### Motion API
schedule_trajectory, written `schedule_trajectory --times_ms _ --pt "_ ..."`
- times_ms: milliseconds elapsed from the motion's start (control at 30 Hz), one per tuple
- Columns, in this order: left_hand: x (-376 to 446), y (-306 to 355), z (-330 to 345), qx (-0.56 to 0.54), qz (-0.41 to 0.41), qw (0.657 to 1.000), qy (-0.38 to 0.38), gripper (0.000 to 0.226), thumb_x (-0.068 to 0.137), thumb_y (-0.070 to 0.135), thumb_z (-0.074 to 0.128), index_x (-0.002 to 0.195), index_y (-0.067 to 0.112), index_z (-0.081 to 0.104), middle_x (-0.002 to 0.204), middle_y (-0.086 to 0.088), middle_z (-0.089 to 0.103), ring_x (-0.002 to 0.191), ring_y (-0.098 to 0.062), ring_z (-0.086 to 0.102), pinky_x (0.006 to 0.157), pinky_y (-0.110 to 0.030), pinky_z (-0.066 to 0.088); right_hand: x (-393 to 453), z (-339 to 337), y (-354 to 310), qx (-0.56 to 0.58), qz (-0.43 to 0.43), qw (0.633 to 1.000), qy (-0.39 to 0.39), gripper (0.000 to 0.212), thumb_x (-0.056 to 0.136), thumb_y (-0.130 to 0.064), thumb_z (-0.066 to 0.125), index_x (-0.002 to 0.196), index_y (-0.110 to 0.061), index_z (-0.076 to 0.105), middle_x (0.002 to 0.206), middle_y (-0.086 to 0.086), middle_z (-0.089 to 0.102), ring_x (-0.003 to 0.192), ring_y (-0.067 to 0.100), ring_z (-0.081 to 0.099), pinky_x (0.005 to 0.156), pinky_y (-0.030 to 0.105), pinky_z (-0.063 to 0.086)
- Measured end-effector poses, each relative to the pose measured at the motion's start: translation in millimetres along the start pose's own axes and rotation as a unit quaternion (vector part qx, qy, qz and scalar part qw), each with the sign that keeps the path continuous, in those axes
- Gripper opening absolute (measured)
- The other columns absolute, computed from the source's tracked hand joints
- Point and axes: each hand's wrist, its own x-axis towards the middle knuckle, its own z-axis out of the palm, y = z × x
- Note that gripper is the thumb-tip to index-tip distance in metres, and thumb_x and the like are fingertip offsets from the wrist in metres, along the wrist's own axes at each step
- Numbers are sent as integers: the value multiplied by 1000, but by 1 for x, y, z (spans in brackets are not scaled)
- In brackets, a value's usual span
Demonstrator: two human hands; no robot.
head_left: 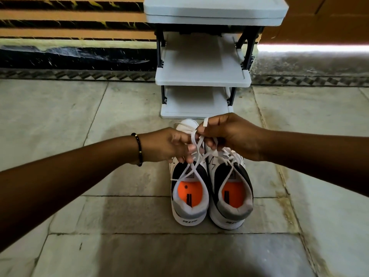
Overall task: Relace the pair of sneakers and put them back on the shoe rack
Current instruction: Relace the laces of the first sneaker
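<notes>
Two white, black and grey sneakers with orange insoles stand side by side on the floor, heels toward me: the left sneaker [189, 198] and the right sneaker [231, 198]. Above the left sneaker's tongue, my left hand [169, 144] and my right hand [231, 134] each pinch a strand of its white lace [194, 156]. The strands cross between my fingers, and one lace tip sticks up by my right thumb. The right sneaker's lace is threaded through its eyelets. Both toes are partly hidden behind my hands.
A light grey shoe rack [203, 78] with three bare shelves stands just beyond the sneakers against a striped orange-and-black wall. Stone floor tiles [119, 216] spread all around. A beaded bracelet [139, 148] is on my left wrist.
</notes>
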Motion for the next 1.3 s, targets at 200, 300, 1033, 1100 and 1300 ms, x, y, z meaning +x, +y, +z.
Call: schedule_trajectory --times_ms 200,300,1033,1100,1300 --pt "3 -12 -5 -3 -17 998 55 18 85 32 53 75 20 60 80 -7 61 75 -15 51 58 -16 42 2 -3 3 33 -12 999 -9 16 85 -17 60 89 -6 70 56 2 54 54 17 44 53 28 33" --pt "3 -14 -6 -64 -28 996 60 24 73 42 62 72 19 60 70 2 56 72 -17 47 61 -21 37 4 -3 3 26 -15 1000 7 6 80 -12 65 78 -9 69 57 1 58 51 13 48 53 27 36" --pt "0 -46 -13 -454 -135 835 280 26 93 19 43 68 23 48 61 7 52 46 0 49 55 -19 35 -4 -18 4 9 126 984 129 22 93 -19 50 85 -6 67 92 9 70 81 23 61 65 32 46" --pt "-10 -66 -19 -420 -171 830 324 25 92 15 44 68 20 49 64 2 46 36 0 43 43 -16 34 -11 -28 6 -44 186 974 120 20 91 -15 52 83 -4 66 82 11 70 69 21 60 58 29 44" --pt "-26 -93 -15 -173 -374 858 304 27 88 19 55 107 1 61 72 -9 55 58 -17 49 46 -23 38 -17 -41 19 -326 272 905 10 47 86 -39 59 51 -8 63 39 1 60 33 14 48 39 18 32"
